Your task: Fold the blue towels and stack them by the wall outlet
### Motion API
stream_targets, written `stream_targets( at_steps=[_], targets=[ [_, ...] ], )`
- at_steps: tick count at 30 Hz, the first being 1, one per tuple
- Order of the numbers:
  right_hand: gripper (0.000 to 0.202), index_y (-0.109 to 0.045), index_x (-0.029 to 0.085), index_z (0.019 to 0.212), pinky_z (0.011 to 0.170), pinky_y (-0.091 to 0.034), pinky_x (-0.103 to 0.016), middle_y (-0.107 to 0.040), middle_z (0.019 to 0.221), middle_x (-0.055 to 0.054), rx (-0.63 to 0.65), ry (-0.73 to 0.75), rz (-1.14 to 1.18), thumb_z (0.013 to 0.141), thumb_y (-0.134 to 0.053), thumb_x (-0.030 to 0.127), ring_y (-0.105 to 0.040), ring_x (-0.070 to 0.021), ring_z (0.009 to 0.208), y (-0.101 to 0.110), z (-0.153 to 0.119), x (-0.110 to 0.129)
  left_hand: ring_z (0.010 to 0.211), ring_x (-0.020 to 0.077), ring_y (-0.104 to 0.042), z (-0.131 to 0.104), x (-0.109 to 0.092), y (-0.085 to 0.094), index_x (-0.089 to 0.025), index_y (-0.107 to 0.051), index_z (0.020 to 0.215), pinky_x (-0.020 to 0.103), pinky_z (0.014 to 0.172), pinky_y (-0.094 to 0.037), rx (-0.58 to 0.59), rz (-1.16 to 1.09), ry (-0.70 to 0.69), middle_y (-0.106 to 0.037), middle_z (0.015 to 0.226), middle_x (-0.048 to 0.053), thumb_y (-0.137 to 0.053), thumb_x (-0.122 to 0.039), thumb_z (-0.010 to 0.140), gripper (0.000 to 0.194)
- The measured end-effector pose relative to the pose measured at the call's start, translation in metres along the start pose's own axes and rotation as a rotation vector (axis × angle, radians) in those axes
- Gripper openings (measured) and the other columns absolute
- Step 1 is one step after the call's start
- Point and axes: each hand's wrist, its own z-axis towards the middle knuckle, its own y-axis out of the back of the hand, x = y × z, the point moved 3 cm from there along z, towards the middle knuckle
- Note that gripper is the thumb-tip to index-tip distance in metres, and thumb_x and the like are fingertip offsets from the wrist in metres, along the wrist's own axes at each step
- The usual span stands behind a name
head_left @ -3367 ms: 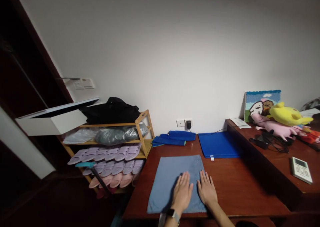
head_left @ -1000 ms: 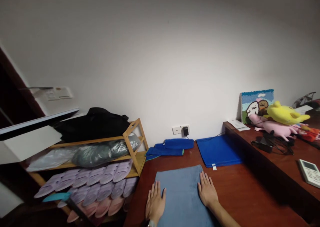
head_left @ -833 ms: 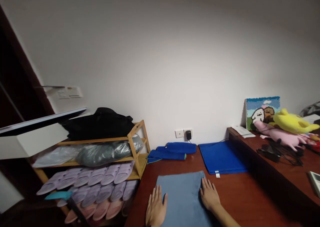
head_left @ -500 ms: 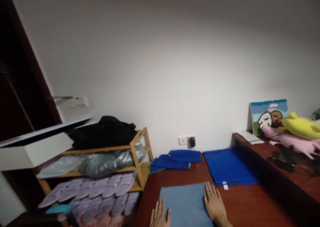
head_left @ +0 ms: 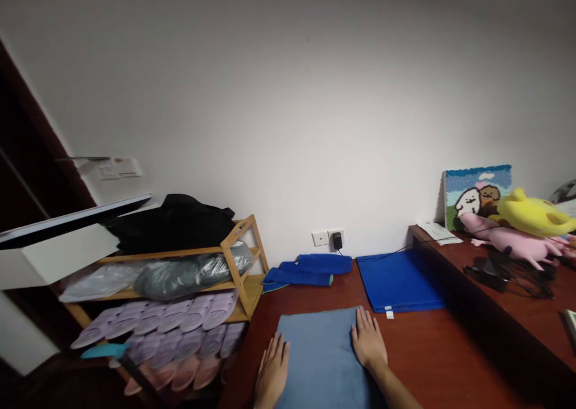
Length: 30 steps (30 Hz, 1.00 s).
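Note:
A grey-blue cloth (head_left: 320, 358) lies flat on the reddish-brown wooden table (head_left: 432, 355). On its left edge rests my left hand (head_left: 273, 367), palm down with the fingers stretched out. Across from it, my right hand (head_left: 369, 341) lies flat near the cloth's far right corner, fingers extended. Neither hand grips anything. Behind the cloth are rumpled bright blue cloths (head_left: 306, 272) with green edging, close to the wall. A flat, neatly laid blue cloth (head_left: 400, 282) with a white tag sits beyond my right hand. The near end of the grey-blue cloth runs out of view.
Left of the table stands a wooden rack (head_left: 243, 265) with several lilac slippers (head_left: 198, 313) and a black bag (head_left: 173, 223). A charger (head_left: 337, 240) is plugged into the wall. On the raised right surface are a pink plush toy (head_left: 508, 238), a yellow plush toy (head_left: 535, 214) and black cables (head_left: 517, 277).
The view has tilted down a little, so everything sits higher in the picture and more of the cloth and hands shows. Both hands stay flat on the cloth's sides.

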Motion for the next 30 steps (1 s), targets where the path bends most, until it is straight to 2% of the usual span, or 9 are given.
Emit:
stream_targets(
  at_steps=[2,4,10,12,14,17,25,27,30],
  targets=[
    [0.07,-0.018,0.011,0.162,0.128,-0.007,-0.04,-0.015,0.17,-0.002,0.0,0.001,0.0,0.099,-0.016,0.044,-0.011,-0.0206,0.158,-0.001,0.001,0.0,0.153,0.0232,-0.031,0.003,-0.013,0.005,-0.013,-0.047,0.152,0.042,0.126,-0.027,-0.137,-0.008,-0.019,-0.033,0.166,0.008,-0.023,-0.037,0.104,0.059],
    [0.071,-0.017,0.011,0.162,0.128,-0.007,-0.04,-0.015,0.17,-0.002,0.0,0.0,0.003,0.099,-0.016,0.044,-0.01,-0.0205,0.158,0.0,0.0,0.0,0.153,0.0237,-0.032,0.006,-0.045,0.009,-0.016,-0.051,0.15,0.044,0.127,-0.026,-0.223,-0.039,-0.145,-0.036,0.165,0.007,-0.025,-0.037,0.104,0.057],
    [0.069,-0.02,0.011,0.161,0.128,-0.006,-0.04,-0.016,0.17,-0.002,0.022,0.007,-0.026,0.099,-0.015,0.039,-0.01,-0.0208,0.158,0.006,-0.001,0.001,0.153,0.0234,-0.03,0.012,-0.178,-0.007,-0.024,-0.039,0.157,0.046,0.126,-0.028,-0.036,-0.174,-0.531,-0.033,0.166,0.004,-0.023,-0.047,0.107,0.058],
    [0.067,-0.021,0.013,0.161,0.128,-0.008,-0.041,-0.015,0.17,-0.001,0.037,0.022,-0.043,0.098,-0.017,0.036,-0.01,-0.0206,0.158,0.006,-0.002,0.001,0.154,0.0229,-0.029,0.011,-0.203,-0.014,-0.025,-0.034,0.159,0.047,0.127,-0.025,0.005,-0.18,-0.559,-0.032,0.166,0.003,-0.018,-0.047,0.107,0.058],
    [0.067,-0.022,0.012,0.161,0.127,-0.008,-0.041,-0.014,0.17,-0.001,0.037,0.031,-0.056,0.098,-0.018,0.034,-0.01,-0.0208,0.158,0.006,-0.002,0.001,0.154,0.0223,-0.027,0.011,-0.209,-0.019,-0.027,-0.031,0.16,0.047,0.127,-0.023,0.026,-0.178,-0.553,-0.034,0.166,0.002,-0.015,-0.047,0.107,0.059],
    [0.069,-0.021,0.01,0.161,0.128,-0.008,-0.041,-0.017,0.169,-0.003,0.009,0.019,-0.055,0.099,-0.016,0.039,-0.011,-0.0211,0.158,0.004,-0.001,-0.001,0.155,0.0231,-0.026,0.016,-0.182,-0.018,-0.024,-0.033,0.16,0.048,0.128,-0.021,0.025,-0.146,-0.462,-0.034,0.166,0.003,-0.015,-0.054,0.106,0.064],
    [0.07,-0.018,0.012,0.162,0.128,-0.007,-0.04,-0.016,0.17,-0.002,0.001,-0.011,-0.06,0.1,-0.014,0.045,-0.012,-0.0199,0.158,-0.002,0.002,-0.002,0.155,0.0251,-0.026,0.051,-0.021,0.002,-0.013,-0.033,0.159,0.047,0.126,-0.022,-0.006,0.026,-0.11,-0.028,0.166,0.01,-0.023,-0.049,0.103,0.068],
    [0.071,-0.018,0.011,0.162,0.128,-0.007,-0.04,-0.016,0.17,-0.002,0.001,-0.014,-0.068,0.1,-0.014,0.045,-0.012,-0.0197,0.157,-0.001,0.001,-0.002,0.155,0.0243,-0.026,0.052,-0.003,0.002,-0.011,-0.032,0.159,0.045,0.126,-0.022,-0.012,0.034,-0.089,-0.026,0.167,0.01,-0.023,-0.049,0.103,0.069],
    [0.071,-0.018,0.011,0.162,0.128,-0.007,-0.04,-0.017,0.17,-0.002,0.004,-0.016,-0.079,0.099,-0.015,0.045,-0.013,-0.0203,0.157,0.0,-0.001,0.0,0.154,0.0242,-0.026,0.051,0.001,-0.001,-0.013,-0.034,0.159,0.046,0.126,-0.021,-0.043,0.02,-0.081,-0.028,0.166,0.011,-0.024,-0.051,0.103,0.068]
  ],
)
